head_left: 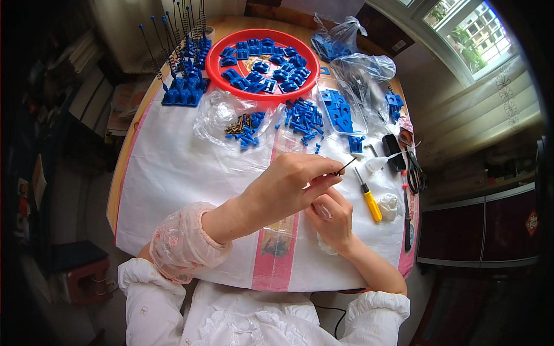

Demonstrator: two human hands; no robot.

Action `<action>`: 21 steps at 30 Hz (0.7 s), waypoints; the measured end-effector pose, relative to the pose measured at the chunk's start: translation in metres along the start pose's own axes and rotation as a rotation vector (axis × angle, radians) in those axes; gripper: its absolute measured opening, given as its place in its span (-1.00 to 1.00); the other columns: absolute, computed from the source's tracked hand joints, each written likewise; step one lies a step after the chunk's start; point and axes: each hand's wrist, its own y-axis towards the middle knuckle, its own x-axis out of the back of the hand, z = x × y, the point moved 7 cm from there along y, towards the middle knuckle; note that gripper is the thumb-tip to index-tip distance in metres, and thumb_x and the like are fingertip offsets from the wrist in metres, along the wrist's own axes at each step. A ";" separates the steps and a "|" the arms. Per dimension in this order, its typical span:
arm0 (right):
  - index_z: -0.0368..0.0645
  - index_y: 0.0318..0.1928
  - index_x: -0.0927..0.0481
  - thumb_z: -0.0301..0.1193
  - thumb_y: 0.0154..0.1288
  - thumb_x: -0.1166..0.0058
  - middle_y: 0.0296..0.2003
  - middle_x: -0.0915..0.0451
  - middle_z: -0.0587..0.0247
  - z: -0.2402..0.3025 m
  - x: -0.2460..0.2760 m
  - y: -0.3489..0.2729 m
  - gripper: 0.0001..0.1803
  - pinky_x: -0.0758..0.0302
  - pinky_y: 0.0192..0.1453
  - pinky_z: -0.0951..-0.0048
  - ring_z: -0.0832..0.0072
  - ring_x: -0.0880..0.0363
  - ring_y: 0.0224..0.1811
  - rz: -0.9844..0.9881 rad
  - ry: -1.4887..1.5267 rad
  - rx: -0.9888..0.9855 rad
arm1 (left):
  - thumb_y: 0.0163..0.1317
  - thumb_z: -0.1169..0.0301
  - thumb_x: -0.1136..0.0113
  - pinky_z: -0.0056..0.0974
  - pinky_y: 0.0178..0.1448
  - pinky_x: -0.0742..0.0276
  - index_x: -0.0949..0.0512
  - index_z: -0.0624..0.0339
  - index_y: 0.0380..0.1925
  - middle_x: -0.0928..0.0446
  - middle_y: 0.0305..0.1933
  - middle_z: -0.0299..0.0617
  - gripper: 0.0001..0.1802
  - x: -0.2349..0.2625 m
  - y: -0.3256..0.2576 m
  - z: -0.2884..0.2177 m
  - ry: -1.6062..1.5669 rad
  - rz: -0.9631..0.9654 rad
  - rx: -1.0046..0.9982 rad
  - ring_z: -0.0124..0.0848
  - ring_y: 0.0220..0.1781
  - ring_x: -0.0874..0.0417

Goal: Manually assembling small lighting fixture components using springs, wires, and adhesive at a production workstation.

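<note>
Person seated at a round table (124, 173) covered with a white plastic sheet (173, 190) that has a pink stripe down the middle. Left hand (285, 187) reaches across in front of the body, fingertips pressed together in a pinch on a thin dark pin (346, 165) that pokes out to the upper right. Right hand (333, 218) sits just below and touching the left, fingers curled inward; whether it grips anything, can't tell, the left hand covers the fingertips. Both hands are over the sheet, near the table's centre-right. Yellow-handled screwdriver (368, 197) lies just right of the hands, tip pointing up toward them. Beyond it, scissors (413, 170) and a small black block (393, 151). Further back: red round tray (214, 63) full of blue plastic clips, a loose heap of blue pegs (304, 120), a clear bag with brass screws (236, 126) mixed with blue bits, and a clear tub of blue parts (340, 111). At back left, a cluster of finished blue bases with upright spring wires (183, 57). Window at upper right, dark cabinet below it.
</note>
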 end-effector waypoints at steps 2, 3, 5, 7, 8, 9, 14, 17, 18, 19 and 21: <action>-0.22 -0.41 -0.56 -0.64 -0.02 -0.32 -0.43 -0.57 0.22 0.000 0.000 0.000 -0.82 -0.51 -0.34 0.30 0.26 -0.57 -0.43 0.004 0.000 -0.011 | 0.21 0.56 -0.32 -0.30 -0.23 -0.68 -0.67 0.28 -0.15 -0.73 -0.23 -0.11 -0.80 0.000 0.000 0.000 -0.003 -0.002 -0.001 -0.28 -0.31 -0.77; -0.22 -0.41 -0.56 -0.63 -0.01 -0.32 -0.43 -0.57 0.22 0.000 0.001 0.000 -0.82 -0.51 -0.34 0.30 0.26 -0.57 -0.43 -0.006 0.004 -0.009 | 0.21 0.56 -0.32 -0.30 -0.22 -0.67 -0.67 0.28 -0.15 -0.73 -0.23 -0.11 -0.80 0.000 0.000 0.000 -0.008 -0.004 -0.001 -0.28 -0.31 -0.77; -0.22 -0.42 -0.56 -0.63 -0.01 -0.32 -0.43 -0.56 0.22 -0.001 0.002 0.001 -0.82 -0.51 -0.34 0.30 0.26 -0.57 -0.43 -0.027 0.014 -0.005 | 0.20 0.57 -0.32 -0.30 -0.22 -0.67 -0.67 0.28 -0.15 -0.73 -0.23 -0.11 -0.80 0.000 0.000 0.000 -0.009 -0.006 -0.002 -0.28 -0.31 -0.77; -0.22 -0.42 -0.56 -0.63 -0.01 -0.32 -0.43 -0.56 0.22 -0.002 0.000 0.001 -0.83 -0.51 -0.34 0.30 0.26 -0.56 -0.43 -0.013 0.010 -0.008 | 0.20 0.57 -0.32 -0.30 -0.22 -0.68 -0.67 0.28 -0.14 -0.73 -0.23 -0.11 -0.80 0.000 -0.001 0.000 -0.002 -0.004 -0.004 -0.28 -0.31 -0.77; -0.22 -0.43 -0.56 -0.63 -0.01 -0.32 -0.43 -0.56 0.22 -0.002 0.000 0.001 -0.83 -0.51 -0.35 0.30 0.27 -0.56 -0.43 -0.007 0.008 -0.010 | 0.20 0.57 -0.32 -0.30 -0.22 -0.68 -0.67 0.28 -0.14 -0.73 -0.23 -0.11 -0.80 0.000 -0.001 0.000 -0.006 -0.004 -0.003 -0.28 -0.31 -0.77; -0.22 -0.43 -0.56 -0.63 -0.01 -0.32 -0.43 -0.56 0.22 -0.002 0.000 0.001 -0.83 -0.51 -0.35 0.30 0.26 -0.56 -0.43 -0.012 0.005 -0.009 | 0.20 0.57 -0.32 -0.30 -0.22 -0.68 -0.67 0.28 -0.14 -0.73 -0.23 -0.11 -0.79 0.000 -0.001 0.000 -0.008 -0.004 -0.001 -0.28 -0.31 -0.77; -0.22 -0.43 -0.56 -0.63 0.00 -0.32 -0.44 -0.56 0.22 -0.002 0.000 0.001 -0.84 -0.50 -0.35 0.29 0.26 -0.56 -0.44 -0.014 -0.001 -0.016 | 0.20 0.57 -0.33 -0.30 -0.21 -0.68 -0.67 0.28 -0.15 -0.73 -0.23 -0.11 -0.80 -0.001 -0.001 -0.001 -0.011 -0.006 -0.001 -0.28 -0.30 -0.77; -0.23 -0.43 -0.56 -0.63 0.00 -0.32 -0.44 -0.56 0.22 -0.003 0.000 0.000 -0.84 -0.50 -0.35 0.29 0.26 -0.56 -0.44 -0.013 0.005 -0.021 | 0.20 0.57 -0.33 -0.30 -0.21 -0.68 -0.67 0.28 -0.15 -0.73 -0.23 -0.11 -0.80 0.000 0.000 -0.001 -0.007 -0.004 -0.003 -0.28 -0.29 -0.77; -0.23 -0.43 -0.56 -0.63 0.01 -0.32 -0.43 -0.56 0.21 -0.004 0.000 0.000 -0.84 -0.50 -0.35 0.29 0.26 -0.57 -0.44 -0.011 0.006 -0.026 | 0.20 0.57 -0.33 -0.30 -0.21 -0.68 -0.67 0.28 -0.15 -0.73 -0.23 -0.11 -0.80 0.000 -0.001 0.000 -0.006 -0.001 -0.004 -0.28 -0.29 -0.77; -0.23 -0.43 -0.57 -0.63 0.01 -0.32 -0.43 -0.56 0.21 -0.004 0.000 0.000 -0.84 -0.51 -0.35 0.29 0.26 -0.57 -0.43 -0.010 0.007 -0.031 | 0.20 0.57 -0.33 -0.30 -0.21 -0.68 -0.67 0.28 -0.14 -0.73 -0.23 -0.11 -0.80 -0.001 -0.001 0.000 -0.005 0.001 -0.005 -0.28 -0.29 -0.78; -0.24 -0.42 -0.57 -0.63 0.01 -0.32 -0.43 -0.56 0.20 -0.004 0.000 0.001 -0.84 -0.51 -0.34 0.29 0.25 -0.58 -0.42 -0.013 0.015 -0.041 | 0.20 0.57 -0.33 -0.30 -0.21 -0.68 -0.67 0.28 -0.14 -0.73 -0.22 -0.11 -0.80 -0.001 -0.001 0.000 -0.007 0.005 -0.003 -0.28 -0.28 -0.78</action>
